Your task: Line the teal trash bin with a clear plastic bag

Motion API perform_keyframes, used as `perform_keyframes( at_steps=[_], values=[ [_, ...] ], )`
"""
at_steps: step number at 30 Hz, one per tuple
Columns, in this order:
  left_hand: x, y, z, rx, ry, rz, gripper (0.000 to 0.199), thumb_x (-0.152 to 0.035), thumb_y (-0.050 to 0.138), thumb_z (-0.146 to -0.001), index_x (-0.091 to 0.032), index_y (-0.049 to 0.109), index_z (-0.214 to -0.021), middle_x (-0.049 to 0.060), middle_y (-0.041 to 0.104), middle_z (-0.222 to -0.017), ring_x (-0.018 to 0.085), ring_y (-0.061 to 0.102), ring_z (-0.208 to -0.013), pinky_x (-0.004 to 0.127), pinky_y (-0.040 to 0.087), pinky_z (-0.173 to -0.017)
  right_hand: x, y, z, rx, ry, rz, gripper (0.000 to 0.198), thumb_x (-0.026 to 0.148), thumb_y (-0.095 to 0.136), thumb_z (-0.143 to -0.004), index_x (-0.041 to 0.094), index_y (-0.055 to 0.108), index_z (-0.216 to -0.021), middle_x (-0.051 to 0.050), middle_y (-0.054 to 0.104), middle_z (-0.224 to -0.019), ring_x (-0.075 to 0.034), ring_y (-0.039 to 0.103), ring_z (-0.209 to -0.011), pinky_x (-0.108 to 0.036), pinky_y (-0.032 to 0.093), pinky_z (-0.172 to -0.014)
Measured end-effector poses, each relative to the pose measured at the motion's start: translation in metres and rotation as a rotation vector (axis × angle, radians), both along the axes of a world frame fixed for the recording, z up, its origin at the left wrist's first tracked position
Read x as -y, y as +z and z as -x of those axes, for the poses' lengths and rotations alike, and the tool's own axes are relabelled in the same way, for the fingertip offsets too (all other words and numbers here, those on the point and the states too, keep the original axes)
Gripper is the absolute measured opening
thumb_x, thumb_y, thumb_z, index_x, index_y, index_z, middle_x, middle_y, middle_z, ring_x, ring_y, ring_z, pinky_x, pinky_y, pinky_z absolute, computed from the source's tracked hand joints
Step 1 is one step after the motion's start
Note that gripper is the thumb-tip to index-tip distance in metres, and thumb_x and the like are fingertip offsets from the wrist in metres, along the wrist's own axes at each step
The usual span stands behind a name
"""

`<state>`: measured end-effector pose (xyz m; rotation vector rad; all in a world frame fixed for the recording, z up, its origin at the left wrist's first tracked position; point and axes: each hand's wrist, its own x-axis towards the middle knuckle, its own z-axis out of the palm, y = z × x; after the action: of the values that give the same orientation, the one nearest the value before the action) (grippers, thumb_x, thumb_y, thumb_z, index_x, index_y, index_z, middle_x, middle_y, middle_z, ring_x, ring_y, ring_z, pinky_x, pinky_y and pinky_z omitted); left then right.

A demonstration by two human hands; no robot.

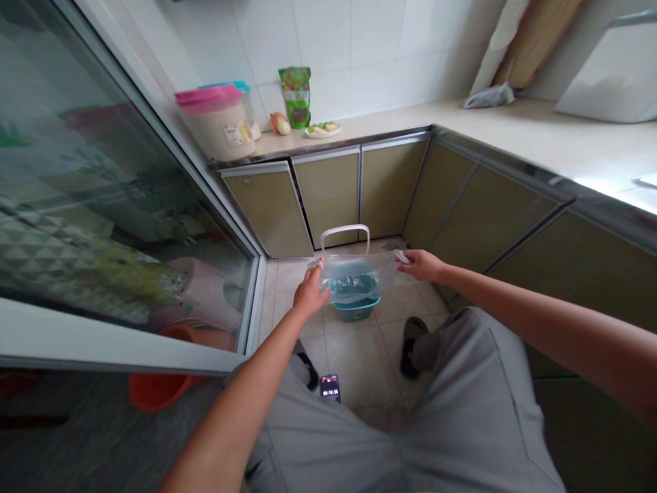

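A clear plastic bag (387,268) is stretched flat between my two hands. My left hand (309,291) pinches its left end, and my right hand (421,265) grips the bunched right end. Beneath the bag stands a teal bucket (356,313) on the tiled floor, partly seen through the plastic. Its pale handle (345,228) stands upright behind the bag. Whether the bag touches the bucket's rim, I cannot tell.
A phone (330,387) lies on the floor between my feet. Cabinets (395,181) enclose the corner ahead and right. A glass door (128,205) borders the left. Pink-lidded container (215,123), onion (280,124), green pouch (296,99) and plate (322,133) occupy the counter.
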<state>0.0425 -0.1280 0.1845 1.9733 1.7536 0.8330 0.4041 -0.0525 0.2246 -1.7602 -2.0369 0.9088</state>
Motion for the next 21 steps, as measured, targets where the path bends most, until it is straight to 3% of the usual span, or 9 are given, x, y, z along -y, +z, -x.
perform_keyframes(
  at_steps=[2, 5, 10, 12, 14, 15, 17, 19, 21],
  values=[
    [-0.004, -0.008, -0.005, 0.133, 0.02, -0.035, 0.054, -0.023, 0.069, -0.084, -0.023, 0.064, -0.138, 0.009, 0.066, -0.132, 0.016, 0.067, -0.083, 0.031, 0.053, -0.085, 0.006, 0.001, -0.002, -0.151, -0.095, 0.087, 0.029, 0.037, 0.075, -0.085, 0.018, 0.062, -0.101, 0.004, 0.059, -0.064, -0.013, 0.058, -0.052, -0.023, 0.048, -0.05],
    [-0.012, -0.014, -0.011, 0.358, 0.077, -0.071, 0.02, -0.026, 0.064, -0.087, -0.018, 0.074, -0.101, 0.007, 0.074, -0.101, 0.018, 0.066, -0.086, 0.031, 0.052, -0.086, 0.013, 0.007, -0.001, -0.399, -0.279, 0.154, 0.04, 0.037, 0.081, -0.081, 0.02, 0.052, -0.101, 0.002, 0.06, -0.068, -0.014, 0.062, -0.056, -0.026, 0.054, -0.052],
    [-0.029, -0.012, -0.011, 0.802, 0.175, -0.026, 0.025, -0.036, 0.066, -0.082, -0.015, 0.07, -0.096, 0.003, 0.068, -0.078, 0.014, 0.062, -0.072, 0.024, 0.048, -0.068, 0.001, 0.026, 0.001, -0.668, -0.542, 0.18, 0.043, 0.026, 0.082, -0.077, 0.023, 0.044, -0.097, -0.004, 0.063, -0.084, -0.019, 0.07, -0.072, -0.035, 0.062, -0.065],
    [-0.035, -0.006, -0.009, 0.934, 0.181, 0.007, 0.03, -0.035, 0.068, -0.079, -0.015, 0.069, -0.101, 0.001, 0.065, -0.076, 0.012, 0.06, -0.068, 0.022, 0.045, -0.063, -0.005, 0.036, 0.002, -0.597, -0.633, 0.06, 0.036, 0.022, 0.076, -0.078, 0.022, 0.047, -0.1, -0.006, 0.063, -0.089, -0.021, 0.069, -0.08, -0.037, 0.062, -0.07],
    [-0.039, 0.001, -0.006, 1.007, 0.139, 0.033, 0.035, -0.033, 0.068, -0.079, -0.016, 0.068, -0.109, 0.0, 0.064, -0.076, 0.011, 0.059, -0.067, 0.021, 0.044, -0.062, -0.003, 0.046, 0.009, -0.39, -0.672, -0.206, 0.033, 0.022, 0.071, -0.079, 0.022, 0.053, -0.107, -0.009, 0.062, -0.1, -0.024, 0.067, -0.09, -0.041, 0.06, -0.076],
    [-0.041, 0.005, -0.004, 1.023, 0.106, 0.047, 0.038, -0.031, 0.068, -0.079, -0.017, 0.067, -0.114, 0.0, 0.064, -0.077, 0.011, 0.059, -0.067, 0.021, 0.044, -0.063, 0.002, 0.05, 0.016, -0.271, -0.638, -0.36, 0.032, 0.023, 0.069, -0.081, 0.022, 0.056, -0.11, -0.011, 0.062, -0.105, -0.026, 0.066, -0.097, -0.043, 0.059, -0.081],
    [-0.043, 0.011, -0.001, 1.03, 0.04, 0.084, 0.044, -0.031, 0.067, -0.08, -0.018, 0.065, -0.122, -0.001, 0.065, -0.078, 0.011, 0.058, -0.066, 0.022, 0.046, -0.064, 0.017, 0.052, 0.035, -0.093, -0.419, -0.576, 0.026, 0.026, 0.065, -0.085, 0.023, 0.061, -0.111, -0.013, 0.063, -0.112, -0.029, 0.062, -0.108, -0.045, 0.055, -0.09],
    [-0.044, 0.014, 0.001, 1.021, 0.004, 0.123, 0.046, -0.032, 0.067, -0.081, -0.018, 0.064, -0.125, -0.001, 0.065, -0.078, 0.011, 0.057, -0.065, 0.023, 0.046, -0.065, 0.033, 0.045, 0.06, -0.004, -0.073, -0.572, 0.016, 0.026, 0.06, -0.09, 0.023, 0.065, -0.104, -0.011, 0.067, -0.109, -0.028, 0.062, -0.108, -0.044, 0.053, -0.094],
    [-0.045, 0.014, 0.003, 1.021, -0.006, 0.157, 0.048, -0.034, 0.069, -0.081, -0.018, 0.064, -0.126, -0.001, 0.065, -0.078, 0.01, 0.057, -0.063, 0.023, 0.046, -0.065, 0.04, 0.027, 0.088, 0.054, 0.256, -0.444, 0.015, 0.027, 0.058, -0.093, 0.023, 0.068, -0.101, -0.009, 0.07, -0.105, -0.026, 0.064, -0.104, -0.04, 0.051, -0.094]
  ],
)
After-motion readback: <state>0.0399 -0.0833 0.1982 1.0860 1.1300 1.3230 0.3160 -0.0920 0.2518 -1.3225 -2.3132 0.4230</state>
